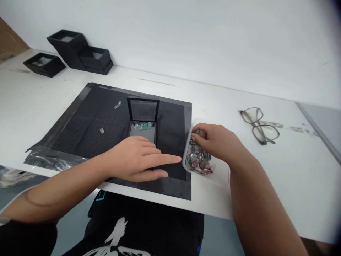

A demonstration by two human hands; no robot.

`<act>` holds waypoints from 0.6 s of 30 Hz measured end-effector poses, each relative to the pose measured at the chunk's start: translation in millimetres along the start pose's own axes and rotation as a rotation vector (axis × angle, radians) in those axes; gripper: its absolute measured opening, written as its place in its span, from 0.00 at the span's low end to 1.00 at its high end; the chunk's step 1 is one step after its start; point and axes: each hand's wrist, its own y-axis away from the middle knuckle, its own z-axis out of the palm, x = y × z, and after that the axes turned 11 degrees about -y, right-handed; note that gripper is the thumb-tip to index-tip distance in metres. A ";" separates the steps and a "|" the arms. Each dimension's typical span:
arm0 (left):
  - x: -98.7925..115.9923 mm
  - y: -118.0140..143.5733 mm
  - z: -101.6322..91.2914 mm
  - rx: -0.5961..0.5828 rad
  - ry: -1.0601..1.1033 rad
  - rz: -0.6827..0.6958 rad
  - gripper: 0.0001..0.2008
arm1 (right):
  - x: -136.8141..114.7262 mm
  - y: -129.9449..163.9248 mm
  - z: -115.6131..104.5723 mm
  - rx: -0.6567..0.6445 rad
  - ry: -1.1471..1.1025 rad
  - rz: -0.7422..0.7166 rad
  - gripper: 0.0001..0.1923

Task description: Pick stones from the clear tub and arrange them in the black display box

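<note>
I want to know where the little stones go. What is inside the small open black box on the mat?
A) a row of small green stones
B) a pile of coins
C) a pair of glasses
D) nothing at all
A: the small open black box on the black mat holds a row of small green stones just under its raised lid; the glasses lie apart on the white table.

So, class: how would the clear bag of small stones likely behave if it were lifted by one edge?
The clear bag looks thin and crumpled, so probably floppy. It bulges with small stones, so likely sags, heavy for its size. Its mouth seems open at the right hand; stones might spill.
</note>
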 end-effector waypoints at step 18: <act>-1.0 3.2 2.2 -0.007 0.024 -0.019 0.14 | 17.7 4.6 -12.3 0.134 -0.600 -0.199 0.08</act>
